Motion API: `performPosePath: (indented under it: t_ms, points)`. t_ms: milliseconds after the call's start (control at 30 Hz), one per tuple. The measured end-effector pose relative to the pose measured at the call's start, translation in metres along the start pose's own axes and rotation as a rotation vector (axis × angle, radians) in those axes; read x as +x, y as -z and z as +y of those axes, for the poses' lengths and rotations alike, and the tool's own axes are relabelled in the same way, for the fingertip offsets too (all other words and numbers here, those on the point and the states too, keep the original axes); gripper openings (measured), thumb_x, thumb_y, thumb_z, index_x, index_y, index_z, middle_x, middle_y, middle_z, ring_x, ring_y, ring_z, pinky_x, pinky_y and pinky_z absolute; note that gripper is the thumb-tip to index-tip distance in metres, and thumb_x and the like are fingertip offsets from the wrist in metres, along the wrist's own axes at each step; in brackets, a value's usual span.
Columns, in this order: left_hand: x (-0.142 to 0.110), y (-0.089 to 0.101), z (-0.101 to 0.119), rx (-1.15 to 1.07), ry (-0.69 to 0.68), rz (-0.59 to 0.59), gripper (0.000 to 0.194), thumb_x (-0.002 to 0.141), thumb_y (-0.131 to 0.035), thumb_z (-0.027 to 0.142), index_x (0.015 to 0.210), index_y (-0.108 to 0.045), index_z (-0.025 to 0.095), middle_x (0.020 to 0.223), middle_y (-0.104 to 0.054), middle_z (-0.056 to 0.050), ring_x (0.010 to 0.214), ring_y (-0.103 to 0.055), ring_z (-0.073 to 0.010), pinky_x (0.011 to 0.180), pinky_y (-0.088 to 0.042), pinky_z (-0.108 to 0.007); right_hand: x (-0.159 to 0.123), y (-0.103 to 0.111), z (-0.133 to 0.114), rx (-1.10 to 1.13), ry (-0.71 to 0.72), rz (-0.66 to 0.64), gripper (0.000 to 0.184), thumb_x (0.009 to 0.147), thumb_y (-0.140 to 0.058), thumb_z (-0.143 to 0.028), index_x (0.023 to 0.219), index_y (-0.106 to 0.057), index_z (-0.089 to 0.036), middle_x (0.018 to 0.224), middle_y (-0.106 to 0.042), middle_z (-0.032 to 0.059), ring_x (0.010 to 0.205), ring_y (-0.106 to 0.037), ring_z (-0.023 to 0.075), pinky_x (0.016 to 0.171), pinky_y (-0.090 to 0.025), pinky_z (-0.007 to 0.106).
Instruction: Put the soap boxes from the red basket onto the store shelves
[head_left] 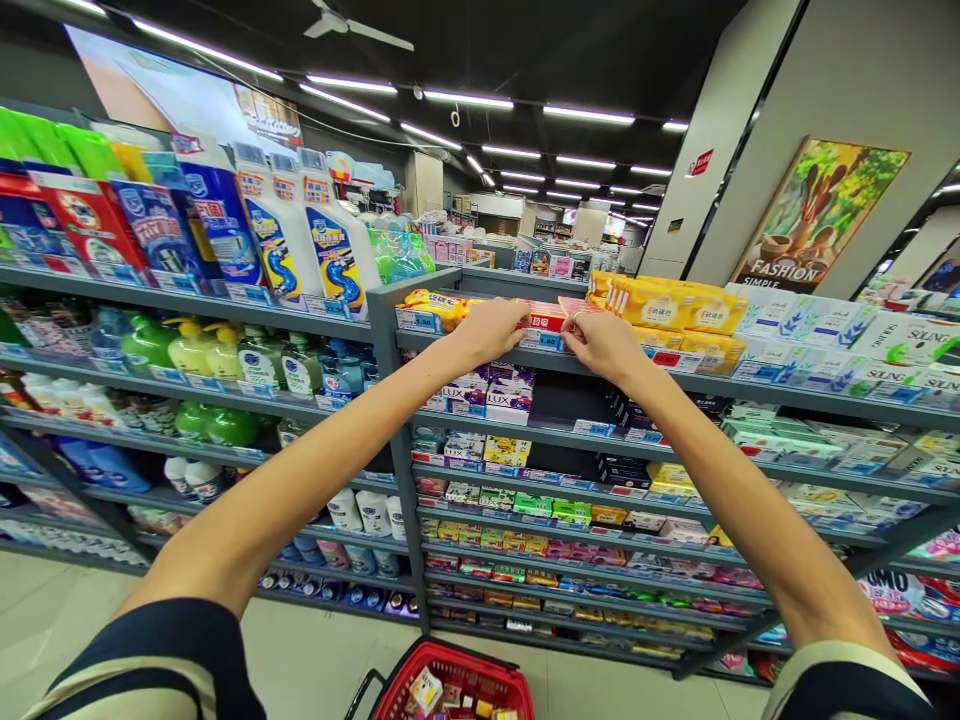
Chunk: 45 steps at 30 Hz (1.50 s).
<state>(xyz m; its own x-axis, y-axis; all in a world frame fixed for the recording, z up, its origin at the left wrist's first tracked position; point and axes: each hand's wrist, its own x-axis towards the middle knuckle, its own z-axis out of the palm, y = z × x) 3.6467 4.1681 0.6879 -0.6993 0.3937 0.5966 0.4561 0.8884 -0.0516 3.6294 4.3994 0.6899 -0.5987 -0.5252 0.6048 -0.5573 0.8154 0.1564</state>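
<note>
Both my arms reach forward to the top shelf of a store rack. Between my hands lie red soap boxes (546, 322), behind a blue price tag (541, 340). My left hand (491, 330) is closed, its curled fingers against the left end of the red boxes. My right hand (600, 345) is closed too, thumb and fingers pinched at the right end; the fingers partly hide what they grip. Left of my left hand are yellow soap packs (431, 310). Yellow soap boxes (660, 310) stand right of my right hand, followed by white soap boxes (817, 335).
A red shopping basket (517, 690) with several small boxes stands on the floor below. Purple soap boxes (511, 392) sit one shelf down. Cleaner bottles (334, 245) line the left rack, beyond a grey upright (388, 360). A pillar (855, 90) rises at the right.
</note>
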Motion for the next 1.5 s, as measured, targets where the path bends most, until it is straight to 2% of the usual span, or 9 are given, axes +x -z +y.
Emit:
performPosePath:
  t_ms: [300,500,633,733,833,967,1133,1333,1500]
  points:
    - [0.005,0.000,-0.002,-0.125,0.113,-0.017,0.013,0.093,-0.065,0.024,0.088,-0.075,0.018,0.082,-0.076,-0.009,0.084,-0.068,-0.0257,0.079,-0.048,-0.038,0.001,0.006,-0.001,-0.095,0.007,-0.076,0.028,0.104,-0.051,-0.031,0.109,-0.075,-0.018,0.106,-0.081,0.0170,0.099,-0.072,0.0355,0.073,-0.045,0.040]
    - [0.006,0.007,0.004,0.028,0.091,-0.064,0.021,0.098,-0.057,0.026,0.094,-0.075,0.018,0.098,-0.078,-0.014,0.096,-0.070,-0.0298,0.080,-0.049,-0.040,0.001,0.004,0.000,-0.179,0.043,-0.096,0.031,0.107,-0.045,-0.031,0.111,-0.072,-0.017,0.109,-0.080,0.0158,0.101,-0.072,0.0340,0.070,-0.041,0.036]
    - [0.003,0.008,0.005,0.083,0.082,-0.056,0.022,0.098,-0.057,0.026,0.094,-0.077,0.017,0.099,-0.078,-0.014,0.098,-0.070,-0.0296,0.083,-0.051,-0.040,-0.002,0.002,0.001,-0.201,0.057,-0.084,0.032,0.107,-0.043,-0.030,0.111,-0.072,-0.017,0.111,-0.080,0.0152,0.098,-0.073,0.0324,0.068,-0.039,0.035]
    - [-0.005,0.009,-0.004,0.109,0.061,-0.009,0.022,0.098,-0.058,0.027,0.099,-0.076,0.016,0.101,-0.078,-0.015,0.100,-0.070,-0.0303,0.086,-0.052,-0.042,-0.007,0.005,0.005,-0.140,0.053,-0.028,0.029,0.105,-0.049,-0.031,0.111,-0.073,-0.016,0.106,-0.081,0.0146,0.095,-0.073,0.0303,0.069,-0.041,0.035]
    - [-0.010,0.014,-0.015,0.036,-0.014,0.098,0.024,0.098,-0.056,0.026,0.108,-0.074,0.014,0.106,-0.077,-0.015,0.106,-0.069,-0.0294,0.091,-0.053,-0.042,-0.011,0.012,0.014,0.014,0.035,0.120,0.030,0.105,-0.051,-0.033,0.112,-0.074,-0.015,0.104,-0.080,0.0138,0.092,-0.072,0.0280,0.073,-0.046,0.036]
    - [0.005,0.016,-0.023,-0.089,-0.116,0.156,0.031,0.100,-0.053,0.031,0.112,-0.076,0.014,0.116,-0.078,-0.014,0.112,-0.068,-0.0268,0.103,-0.050,-0.042,-0.001,0.019,0.025,0.153,0.071,0.208,0.031,0.103,-0.053,-0.030,0.115,-0.076,-0.014,0.115,-0.078,0.0152,0.100,-0.072,0.0287,0.090,-0.052,0.042]
    - [0.041,0.008,-0.023,-0.161,-0.058,-0.010,0.042,0.101,-0.051,0.041,0.119,-0.078,0.014,0.122,-0.079,-0.016,0.112,-0.069,-0.0276,0.104,-0.050,-0.042,0.035,0.016,0.023,0.237,0.099,-0.011,0.040,0.100,-0.059,-0.032,0.130,-0.073,-0.010,0.132,-0.075,0.0185,0.122,-0.069,0.0326,0.110,-0.050,0.048]
    - [0.067,0.009,-0.022,-0.055,-0.016,-0.211,0.052,0.106,-0.034,0.043,0.113,-0.078,0.017,0.110,-0.079,-0.014,0.101,-0.070,-0.0253,0.090,-0.049,-0.035,0.062,0.014,0.017,0.276,0.007,-0.268,0.042,0.099,-0.059,-0.042,0.131,-0.076,-0.018,0.128,-0.078,0.0136,0.115,-0.072,0.0326,0.105,-0.054,0.051]
    - [0.064,0.013,-0.024,-0.078,0.013,-0.279,0.060,0.103,-0.035,0.053,0.108,-0.081,0.016,0.101,-0.080,-0.014,0.084,-0.067,-0.0240,0.079,-0.046,-0.034,0.059,0.014,0.020,0.295,-0.002,-0.274,0.044,0.100,-0.057,-0.045,0.128,-0.078,-0.019,0.127,-0.079,0.0122,0.114,-0.072,0.0313,0.103,-0.054,0.047]
